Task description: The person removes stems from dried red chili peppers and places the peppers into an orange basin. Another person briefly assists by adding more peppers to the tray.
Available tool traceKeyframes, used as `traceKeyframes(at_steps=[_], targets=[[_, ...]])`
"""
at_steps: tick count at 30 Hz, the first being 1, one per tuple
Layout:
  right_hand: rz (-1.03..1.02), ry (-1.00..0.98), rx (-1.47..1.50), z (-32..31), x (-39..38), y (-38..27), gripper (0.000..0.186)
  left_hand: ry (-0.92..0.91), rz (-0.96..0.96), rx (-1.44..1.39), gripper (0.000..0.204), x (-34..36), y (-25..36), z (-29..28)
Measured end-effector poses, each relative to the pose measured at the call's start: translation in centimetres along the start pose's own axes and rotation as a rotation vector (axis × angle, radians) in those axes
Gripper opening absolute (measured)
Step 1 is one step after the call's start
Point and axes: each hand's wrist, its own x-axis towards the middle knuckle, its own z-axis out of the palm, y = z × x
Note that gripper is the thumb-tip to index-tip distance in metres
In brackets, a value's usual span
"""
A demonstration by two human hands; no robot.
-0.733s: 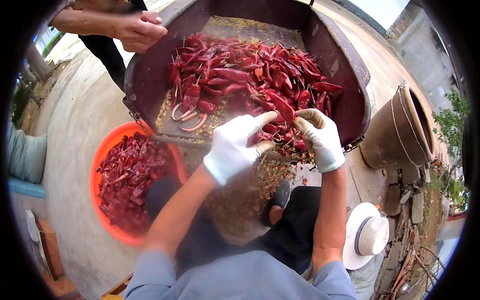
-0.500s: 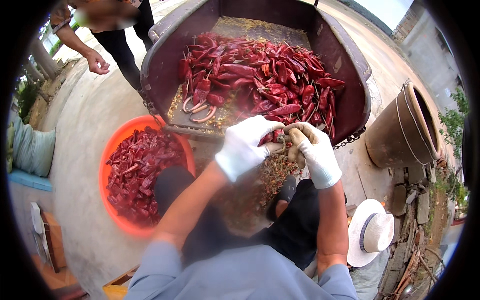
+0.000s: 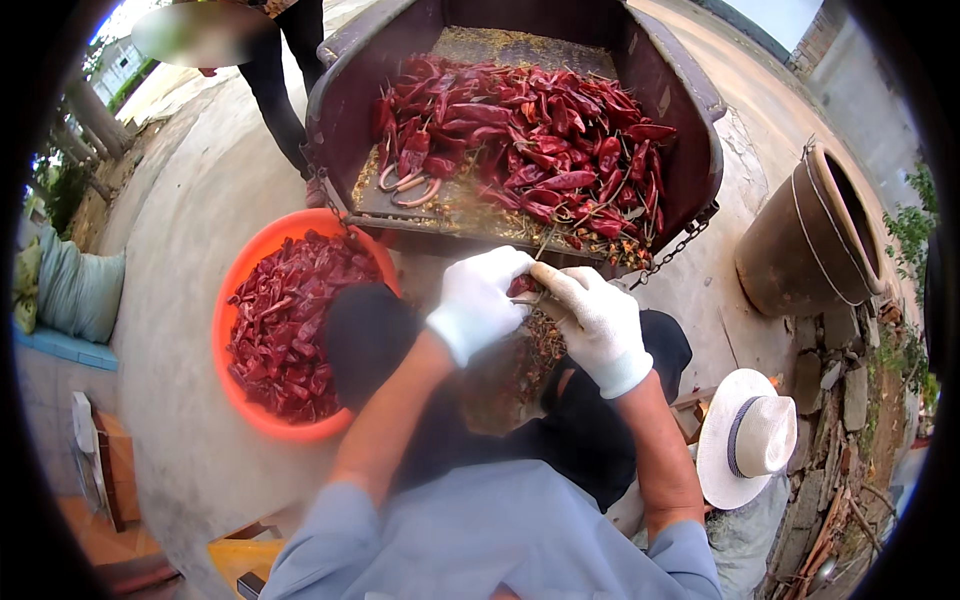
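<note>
Both my hands wear white gloves and meet in front of the cart's open end. A dried red chili pepper [image 3: 521,286] shows partly between them, the rest hidden by the fingers. My left hand [image 3: 478,302] is closed around its body. My right hand [image 3: 597,322] pinches its stem end with thumb and forefinger. Beyond them, a heap of red chili peppers with stems [image 3: 530,140] fills the middle of the dark maroon cart bed [image 3: 690,165]. To the left, an orange tub [image 3: 232,375] holds many more red peppers [image 3: 290,340].
Stems and debris [image 3: 530,365] lie on the ground between my legs. A hooked metal tool [image 3: 415,190] rests on the cart floor. A tall brown vat [image 3: 795,250] and a white hat [image 3: 735,440] are at right. A person [image 3: 265,95] stands at the upper left.
My hands have drawn back a little from the heap, toward me. The pepper shows less between the gloves. The other person's arm has moved up, mostly out of sight.
</note>
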Motion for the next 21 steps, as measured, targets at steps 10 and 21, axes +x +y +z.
traceKeyframes(at_steps=[10, 21], targets=[[0.527, 0.091, 0.732, 0.5, -0.8, -1.1, 0.016, 0.016, -0.003, -0.270, 0.017, -2.0, 1.7, -0.3], [0.579, 0.084, 0.762, 2.4, -1.3, 3.8, 0.040, 0.119, -0.362, -0.725, 0.018, -2.9, 3.1, -1.0]])
